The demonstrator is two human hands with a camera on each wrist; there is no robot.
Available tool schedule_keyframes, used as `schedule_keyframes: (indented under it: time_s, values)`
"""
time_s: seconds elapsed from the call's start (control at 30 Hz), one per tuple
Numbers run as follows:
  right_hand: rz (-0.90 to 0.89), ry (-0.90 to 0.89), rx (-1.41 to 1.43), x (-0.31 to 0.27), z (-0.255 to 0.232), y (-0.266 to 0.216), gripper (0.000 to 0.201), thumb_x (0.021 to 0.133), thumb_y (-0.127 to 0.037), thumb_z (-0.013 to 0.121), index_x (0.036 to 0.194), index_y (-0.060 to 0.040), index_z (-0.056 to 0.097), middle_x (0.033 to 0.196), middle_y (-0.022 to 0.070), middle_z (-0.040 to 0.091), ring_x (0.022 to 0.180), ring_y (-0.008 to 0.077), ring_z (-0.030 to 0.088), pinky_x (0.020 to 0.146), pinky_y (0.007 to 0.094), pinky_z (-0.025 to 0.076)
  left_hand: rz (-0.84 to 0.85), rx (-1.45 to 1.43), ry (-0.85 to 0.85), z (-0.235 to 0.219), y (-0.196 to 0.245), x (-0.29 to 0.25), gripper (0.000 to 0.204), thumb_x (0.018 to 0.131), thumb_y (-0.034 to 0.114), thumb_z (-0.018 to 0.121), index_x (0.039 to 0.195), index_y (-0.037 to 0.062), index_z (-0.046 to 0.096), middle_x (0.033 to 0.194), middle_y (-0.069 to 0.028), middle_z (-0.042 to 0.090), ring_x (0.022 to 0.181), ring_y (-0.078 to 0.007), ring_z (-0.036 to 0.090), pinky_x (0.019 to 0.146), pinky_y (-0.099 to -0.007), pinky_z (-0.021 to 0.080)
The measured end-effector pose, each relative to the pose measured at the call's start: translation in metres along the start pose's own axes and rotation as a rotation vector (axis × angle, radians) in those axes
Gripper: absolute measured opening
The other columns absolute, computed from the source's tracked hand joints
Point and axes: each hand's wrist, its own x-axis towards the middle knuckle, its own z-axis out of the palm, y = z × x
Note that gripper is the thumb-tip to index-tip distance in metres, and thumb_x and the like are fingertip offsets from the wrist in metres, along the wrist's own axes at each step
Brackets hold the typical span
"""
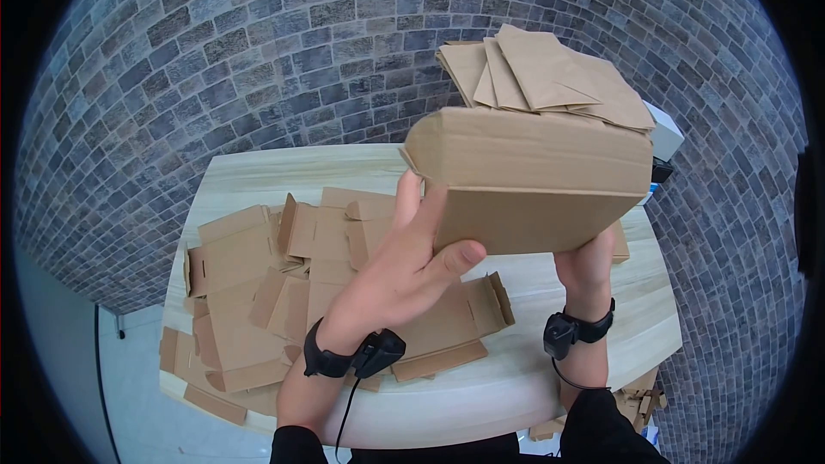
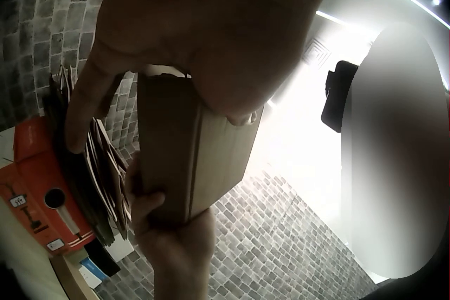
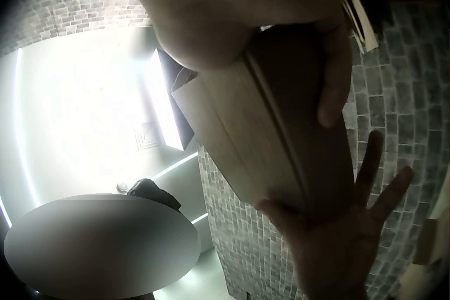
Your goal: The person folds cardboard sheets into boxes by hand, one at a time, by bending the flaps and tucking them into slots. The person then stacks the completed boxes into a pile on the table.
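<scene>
A closed brown cardboard box (image 1: 533,155) is held up over the table between two hands. At its left end the left hand (image 1: 404,275) grips it, thumb on the near lower face. The right wrist view shows two fingers of that left hand (image 3: 337,251) spread away from the box. My right hand (image 1: 589,262) supports the right end from below, mostly hidden by the box. In the left wrist view, the fingers of the right hand (image 2: 176,240) curl round the box's end. Flat unfolded cardboard blanks (image 1: 241,292) lie overlapping on the left half of the table.
Behind the held box rises a stack of flat cardboard pieces (image 1: 559,73). An orange box (image 2: 42,187) stands beside that stack. A white object (image 1: 666,133) sits at the table's back right. More cardboard (image 1: 636,399) lies below the right table edge. A brick-patterned wall (image 1: 344,51) surrounds the table (image 1: 636,318).
</scene>
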Motion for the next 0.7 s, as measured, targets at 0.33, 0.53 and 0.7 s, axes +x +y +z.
schedule_keyframes:
  time_s: [0.33, 0.53, 0.7]
  values:
    - [-0.094, -0.055, -0.045, 0.001, 0.007, -0.001, 0.038, 0.099, -0.026, 0.038, 0.123, -0.0001, 0.051, 0.116, 0.0087, 0.059, 0.106, 0.0186, 0.058, 0.088, 0.0325, 0.048, -0.051, 0.025, 0.156, -0.003, -0.006, 0.001, 0.071, 0.090, 0.055, 0.053, 0.130, -0.0019, 0.036, 0.114, -0.0205, 0.041, 0.109, -0.0347, 0.042, 0.095, -0.0412, 0.038]
    - [-0.122, -0.054, -0.171, 0.001, 0.019, -0.005, 0.040, 0.099, -0.025, 0.038, 0.129, 0.0001, 0.047, 0.121, 0.0083, 0.056, 0.107, 0.0154, 0.056, 0.091, 0.0299, 0.046, -0.119, 0.134, 0.111, -0.013, -0.004, 0.001, 0.067, 0.084, 0.048, 0.064, 0.125, -0.0020, 0.045, 0.117, -0.0230, 0.049, 0.108, -0.0403, 0.050, 0.093, -0.0415, 0.041]
    - [-0.194, -0.206, -0.326, 0.008, 0.036, -0.015, 0.058, 0.099, -0.036, 0.041, 0.144, -0.0015, 0.029, 0.138, 0.0080, 0.042, 0.116, 0.0121, 0.048, 0.097, 0.0295, 0.041, -0.126, 0.193, 0.068, -0.018, 0.003, -0.004, 0.049, 0.081, 0.047, 0.068, 0.093, -0.0007, 0.063, 0.091, -0.0168, 0.063, 0.086, -0.0377, 0.057, 0.078, -0.0402, 0.045]
